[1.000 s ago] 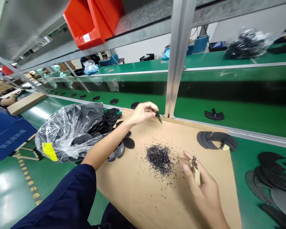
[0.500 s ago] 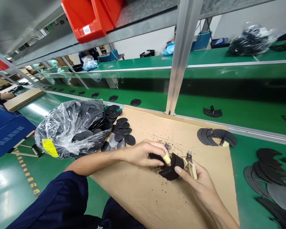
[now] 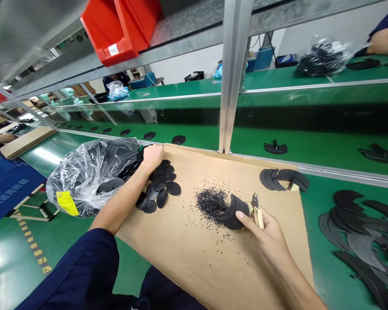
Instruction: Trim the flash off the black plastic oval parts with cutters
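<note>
My right hand [image 3: 267, 230] is closed around a black curved plastic piece [image 3: 234, 215], with the thumb pressed on its face. In the same hand sits a pair of side cutters [image 3: 258, 214] with cream handles, jaws pointing away from me. My left hand [image 3: 153, 156] is at the far edge of the cardboard, over the pile of black discs [image 3: 161, 176]. It is curled, and its fingertips are hidden, so anything in them cannot be made out. Small black plastic bits [image 3: 211, 202] lie heaped just left of the curved piece.
A clear plastic bag [image 3: 90, 176] of black discs stands at the left. Black arc-shaped pieces [image 3: 270, 178] lie on the cardboard sheet [image 3: 181, 254], more [image 3: 362, 232] at the right. An upright metal post [image 3: 229, 86] and red bin [image 3: 116, 34] stand ahead. A person's arm [image 3: 386, 41] shows far right.
My left hand has left the curved piece and moved far left to the discs, uncovering the heap of bits. My right hand still holds the piece and cutters. The view has shifted slightly.
</note>
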`<action>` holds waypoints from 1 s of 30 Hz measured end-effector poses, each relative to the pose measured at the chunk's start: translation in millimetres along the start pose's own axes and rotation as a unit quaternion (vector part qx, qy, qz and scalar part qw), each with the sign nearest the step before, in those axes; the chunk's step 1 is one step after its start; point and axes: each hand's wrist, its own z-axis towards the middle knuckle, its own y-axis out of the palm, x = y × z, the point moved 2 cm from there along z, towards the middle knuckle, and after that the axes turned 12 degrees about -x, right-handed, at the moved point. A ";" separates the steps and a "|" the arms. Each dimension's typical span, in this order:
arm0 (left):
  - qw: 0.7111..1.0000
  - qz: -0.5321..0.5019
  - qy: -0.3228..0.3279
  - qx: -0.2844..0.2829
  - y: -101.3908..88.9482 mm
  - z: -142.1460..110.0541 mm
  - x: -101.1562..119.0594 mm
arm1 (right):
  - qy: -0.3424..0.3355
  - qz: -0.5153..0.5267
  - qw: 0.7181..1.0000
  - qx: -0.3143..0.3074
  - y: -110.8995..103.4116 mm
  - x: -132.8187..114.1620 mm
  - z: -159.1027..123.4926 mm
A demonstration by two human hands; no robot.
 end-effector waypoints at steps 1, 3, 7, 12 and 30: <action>1.000 -0.003 -0.001 0.023 -1.0 -5.9 -0.4 | 0.018 0.029 0.999 -0.006 0.6 1.1 -0.3; 0.997 -0.017 0.014 0.070 -0.9 -20.7 3.1 | 0.032 0.062 0.998 -0.005 1.5 2.7 -0.8; 0.927 -0.235 0.225 0.187 13.8 -65.7 33.0 | 0.063 0.101 0.993 0.015 3.9 7.1 -1.8; 0.783 -0.425 0.434 0.133 48.6 -124.1 88.5 | 0.081 0.117 0.989 0.047 7.9 8.7 -6.8; 0.809 -0.418 0.411 0.050 67.3 -131.8 113.2 | 0.082 0.038 0.996 0.018 13.5 7.2 -10.3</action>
